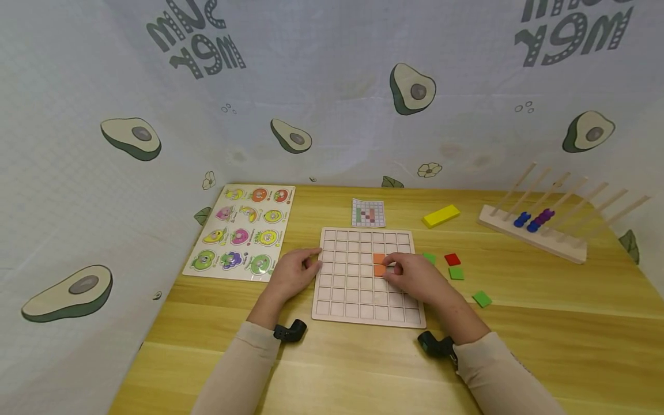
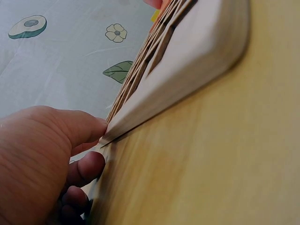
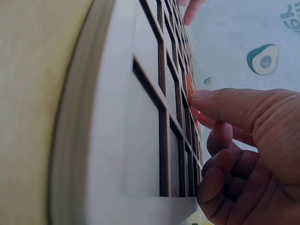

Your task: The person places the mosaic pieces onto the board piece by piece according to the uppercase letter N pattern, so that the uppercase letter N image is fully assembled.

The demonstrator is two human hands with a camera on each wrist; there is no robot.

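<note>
A pale wooden grid board (image 1: 366, 320) lies flat on the table between both hands. Two orange square tiles (image 1: 378, 258) sit one behind the other in its right half. My right hand (image 1: 419, 278) reaches over the board's right side and pinches the nearer orange tile with thumb and index finger; the other fingers are curled in, as the right wrist view shows. At the board's left edge my left hand (image 1: 292, 275) touches the side with thumb and index fingertips. In the left wrist view, the left thumb (image 2: 82, 125) meets the board's edge, nothing gripped.
Green tiles (image 1: 482, 298) and a red tile (image 1: 452, 259) lie right of the board. Behind it is a small pattern card (image 1: 369, 214). A yellow block (image 1: 441, 216) and a peg stand (image 1: 534, 233) with beads stand back right. A fruit picture board (image 1: 241, 230) lies left.
</note>
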